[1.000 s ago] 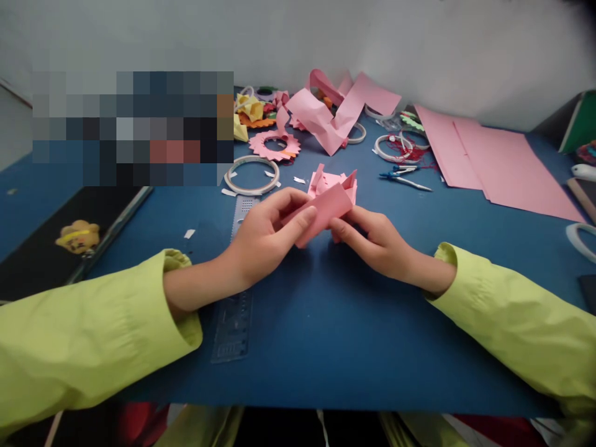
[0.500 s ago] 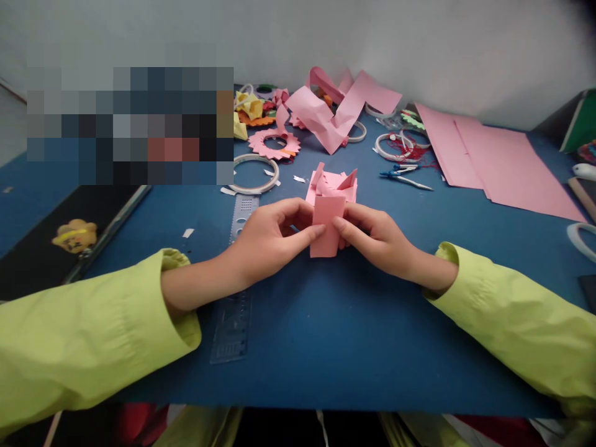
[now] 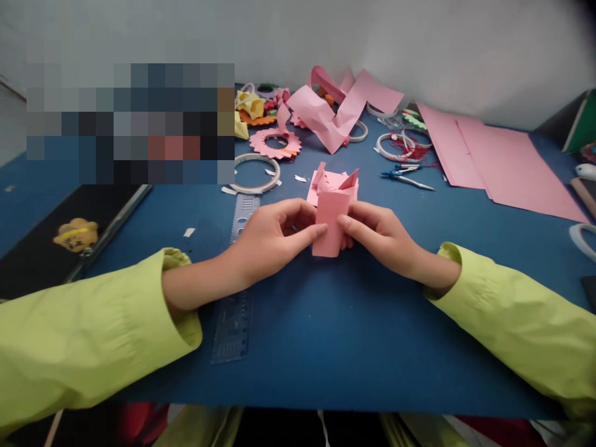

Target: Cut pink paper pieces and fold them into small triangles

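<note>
Between my hands a pink paper rectangle [image 3: 330, 214] stands roughly upright above the blue table. My left hand [image 3: 279, 239] pinches its left edge, thumb on the near face and fingers behind. On the right edge, my right hand [image 3: 377, 230] holds it the same way, its thumb pressing near the middle. Just beyond the rectangle lies a pile of small pink paper pieces [image 3: 347, 181], some folded or standing up. The fingers behind the paper are partly hidden. Under my left wrist passes a clear plastic ruler [image 3: 230, 335].
Behind are a roll of tape [image 3: 256, 174], a toothed pink paper ring [image 3: 274, 144], a crumpled pink strip [image 3: 321, 115] and a blue-and-silver compass [image 3: 410, 177]. Pink sheets [image 3: 516, 167] lie right. A bear-shaped trinket [image 3: 77, 234] rests on a black object at left.
The paper rectangle has risen slightly and its top edge leans a little to the right. Both hands keep their hold, almost in place. The view has shifted very slightly.
</note>
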`<state>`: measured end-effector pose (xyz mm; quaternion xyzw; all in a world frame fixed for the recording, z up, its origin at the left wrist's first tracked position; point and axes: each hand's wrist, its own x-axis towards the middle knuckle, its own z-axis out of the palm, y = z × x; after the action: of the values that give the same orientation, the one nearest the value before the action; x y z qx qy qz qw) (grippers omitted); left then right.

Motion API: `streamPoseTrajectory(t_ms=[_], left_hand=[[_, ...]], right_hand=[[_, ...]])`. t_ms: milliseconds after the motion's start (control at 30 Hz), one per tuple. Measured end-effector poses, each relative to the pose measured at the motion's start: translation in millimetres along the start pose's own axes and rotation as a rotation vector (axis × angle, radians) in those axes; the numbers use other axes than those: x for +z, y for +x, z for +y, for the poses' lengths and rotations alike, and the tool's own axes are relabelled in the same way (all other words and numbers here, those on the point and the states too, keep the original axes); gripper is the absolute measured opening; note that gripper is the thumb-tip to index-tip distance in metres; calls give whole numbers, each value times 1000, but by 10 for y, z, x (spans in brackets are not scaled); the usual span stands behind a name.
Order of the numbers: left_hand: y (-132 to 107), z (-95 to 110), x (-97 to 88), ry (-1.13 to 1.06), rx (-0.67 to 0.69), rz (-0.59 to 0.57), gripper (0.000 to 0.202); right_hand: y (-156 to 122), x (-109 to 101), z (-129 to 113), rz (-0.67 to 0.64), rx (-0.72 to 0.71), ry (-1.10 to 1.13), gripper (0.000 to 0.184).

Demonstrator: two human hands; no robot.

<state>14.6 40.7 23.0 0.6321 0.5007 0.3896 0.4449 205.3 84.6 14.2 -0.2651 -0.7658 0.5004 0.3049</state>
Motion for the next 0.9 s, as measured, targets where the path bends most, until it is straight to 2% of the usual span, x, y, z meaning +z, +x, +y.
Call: streamPoseTrajectory(t_ms=[900], left_hand=[[-11,3,0,49,8,-18,23]], right_hand=[[-1,12,11,19,-11,-20,21]])
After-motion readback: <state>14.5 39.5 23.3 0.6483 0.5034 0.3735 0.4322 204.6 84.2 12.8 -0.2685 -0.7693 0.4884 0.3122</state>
